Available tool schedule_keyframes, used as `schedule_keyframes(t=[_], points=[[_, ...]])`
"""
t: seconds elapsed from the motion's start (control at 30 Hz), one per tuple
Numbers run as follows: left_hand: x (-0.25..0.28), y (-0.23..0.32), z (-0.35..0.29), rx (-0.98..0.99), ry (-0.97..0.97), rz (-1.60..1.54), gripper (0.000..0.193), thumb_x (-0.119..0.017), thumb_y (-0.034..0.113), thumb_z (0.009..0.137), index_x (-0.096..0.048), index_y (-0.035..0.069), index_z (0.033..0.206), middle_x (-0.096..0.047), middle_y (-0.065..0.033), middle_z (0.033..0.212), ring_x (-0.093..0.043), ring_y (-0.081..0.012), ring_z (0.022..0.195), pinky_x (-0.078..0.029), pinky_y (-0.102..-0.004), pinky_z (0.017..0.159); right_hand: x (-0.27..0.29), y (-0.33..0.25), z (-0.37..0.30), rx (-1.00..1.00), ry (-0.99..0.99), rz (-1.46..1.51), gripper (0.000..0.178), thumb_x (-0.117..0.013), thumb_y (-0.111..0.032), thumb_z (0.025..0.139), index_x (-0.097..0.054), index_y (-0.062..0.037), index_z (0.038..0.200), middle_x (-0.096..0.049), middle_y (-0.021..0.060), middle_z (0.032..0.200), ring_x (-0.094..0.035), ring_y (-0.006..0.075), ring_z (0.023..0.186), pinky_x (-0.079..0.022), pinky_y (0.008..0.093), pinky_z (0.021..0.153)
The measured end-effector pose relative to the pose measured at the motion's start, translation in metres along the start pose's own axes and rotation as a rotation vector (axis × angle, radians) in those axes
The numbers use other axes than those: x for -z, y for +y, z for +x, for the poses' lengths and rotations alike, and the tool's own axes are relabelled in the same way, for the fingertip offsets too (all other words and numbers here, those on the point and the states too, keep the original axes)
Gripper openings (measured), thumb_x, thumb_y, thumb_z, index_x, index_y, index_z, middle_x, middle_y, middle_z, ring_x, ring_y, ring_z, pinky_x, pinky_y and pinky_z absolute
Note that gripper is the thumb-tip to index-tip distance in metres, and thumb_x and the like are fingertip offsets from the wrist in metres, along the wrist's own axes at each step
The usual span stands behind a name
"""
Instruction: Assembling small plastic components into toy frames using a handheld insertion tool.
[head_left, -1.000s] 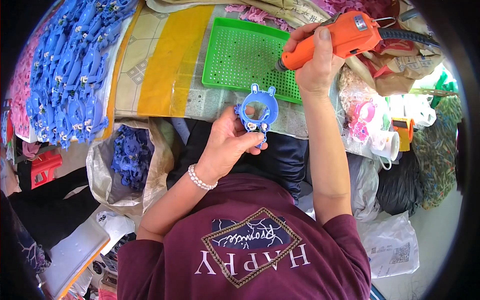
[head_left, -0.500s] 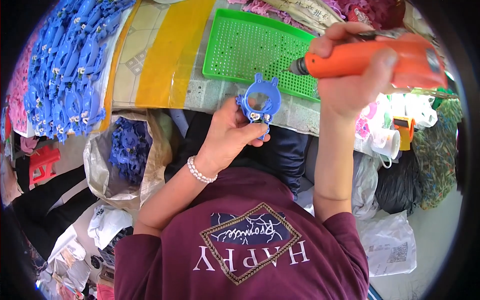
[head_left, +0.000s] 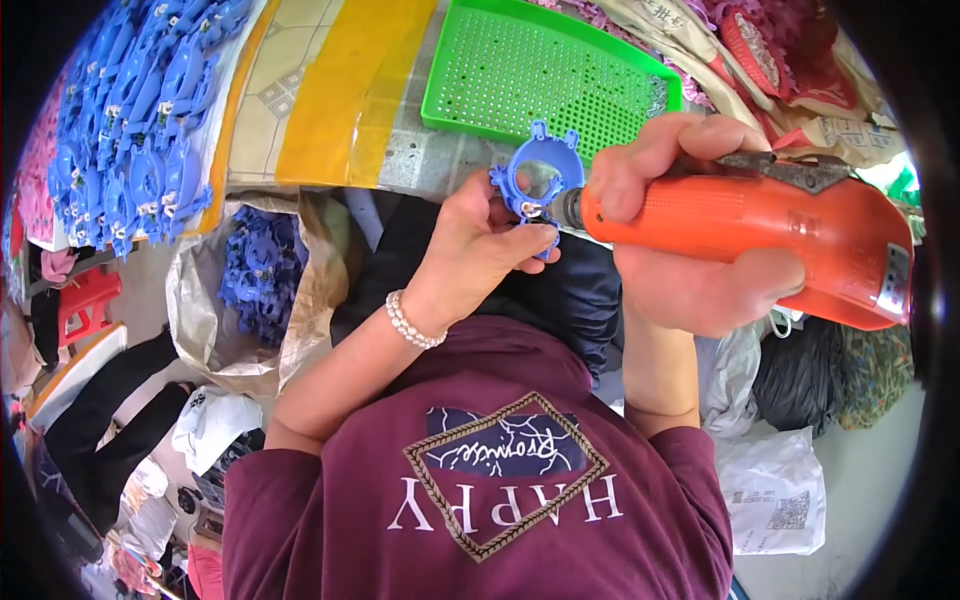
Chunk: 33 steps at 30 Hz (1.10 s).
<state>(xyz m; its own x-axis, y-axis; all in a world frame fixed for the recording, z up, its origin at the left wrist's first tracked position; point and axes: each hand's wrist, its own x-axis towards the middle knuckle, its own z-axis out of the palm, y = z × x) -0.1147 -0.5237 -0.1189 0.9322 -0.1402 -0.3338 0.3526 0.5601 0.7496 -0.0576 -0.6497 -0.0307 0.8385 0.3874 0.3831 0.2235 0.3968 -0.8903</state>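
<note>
Down from over the green tray (head_left: 540,75) has come the orange power screwdriver (head_left: 745,235), whose tip is now at the lower part of the blue ring-shaped part (head_left: 563,158).

At the far left edge lies a strip of pink pieces (head_left: 42,190), with a red stool (head_left: 85,302) below it. Next to the pink pieces, many blue pieces (head_left: 140,130) are spread thickly on the table. Further right, an open whitish sack (head_left: 195,310) below the table edge holds more blue parts (head_left: 262,275), and broad yellow tape (head_left: 335,90) runs across the tabletop.

Near the middle, the left hand (head_left: 470,240), with a pale beaded bracelet (head_left: 412,320) at its wrist, pinches the lower end of the ring-shaped part between thumb and fingers. That part is held up just off the table's near edge, its 2 ear-like tabs toward the tray. Whether the tip touches it, I cannot tell.

To the right, the right hand (head_left: 690,285) is wrapped firmly around the screwdriver's body, which lies nearly level. Beyond, at the lower right, are a white package (head_left: 770,470) and a black bag (head_left: 800,375).
</note>
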Motion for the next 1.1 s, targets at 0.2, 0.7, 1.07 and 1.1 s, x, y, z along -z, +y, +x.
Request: schedule_keyframes(t=[0.2, 0.7, 1.07, 1.1], points=[[-0.004, 0.003, -0.001, 0.015, 0.003, -0.046, 0.034, -0.066, -0.002, 0.08, -0.044, 0.002, 0.106, -0.061, -0.0075, 0.085, -0.065, -0.0156, 0.068, -0.054, -0.0243, 0.055, -0.006, 0.006, -0.007, -0.152, 0.128, -0.144, 0.082, -0.052, -0.079, 0.07, -0.051, -0.0115, 0.117, -0.052, 0.0067, 0.088, -0.051, 0.017, 0.067, -0.041, 0.0338, 0.061], [0.001, 0.002, -0.011, -0.034, 0.07, -0.039, 0.033, -0.064, 0.0, 0.081, -0.045, 0.001, 0.108, -0.063, -0.0088, 0.087, -0.066, -0.0161, 0.068, -0.054, -0.0246, 0.057, 0.001, 0.016, -0.012, -0.077, 0.013, 0.039, 0.082, -0.061, -0.075, 0.067, -0.049, -0.0107, 0.116, -0.053, 0.0073, 0.09, -0.052, 0.0171, 0.07, -0.04, 0.0326, 0.06], [0.056, 0.011, -0.053, -0.288, 0.178, 0.127, 0.042, -0.066, -0.003, 0.076, -0.044, 0.003, 0.112, -0.061, -0.0069, 0.089, -0.06, -0.0127, 0.073, -0.051, -0.0268, 0.061, 0.039, -0.007, 0.038, 0.068, 0.357, -0.3, 0.051, -0.053, -0.032, 0.09, -0.045, 0.0096, 0.118, -0.054, 0.0248, 0.119, -0.056, 0.029, 0.1, -0.047, 0.0388, 0.085], [0.068, 0.011, -0.061, -0.351, 0.276, 0.19, 0.045, -0.066, -0.004, 0.074, -0.044, 0.002, 0.114, -0.06, -0.0075, 0.09, -0.06, -0.0133, 0.072, -0.051, -0.0266, 0.061, 0.038, -0.007, 0.044, 0.099, 0.342, -0.425, 0.044, -0.052, -0.025, 0.09, -0.047, 0.0102, 0.116, -0.054, 0.0247, 0.118, -0.056, 0.0292, 0.101, -0.046, 0.0395, 0.089]])
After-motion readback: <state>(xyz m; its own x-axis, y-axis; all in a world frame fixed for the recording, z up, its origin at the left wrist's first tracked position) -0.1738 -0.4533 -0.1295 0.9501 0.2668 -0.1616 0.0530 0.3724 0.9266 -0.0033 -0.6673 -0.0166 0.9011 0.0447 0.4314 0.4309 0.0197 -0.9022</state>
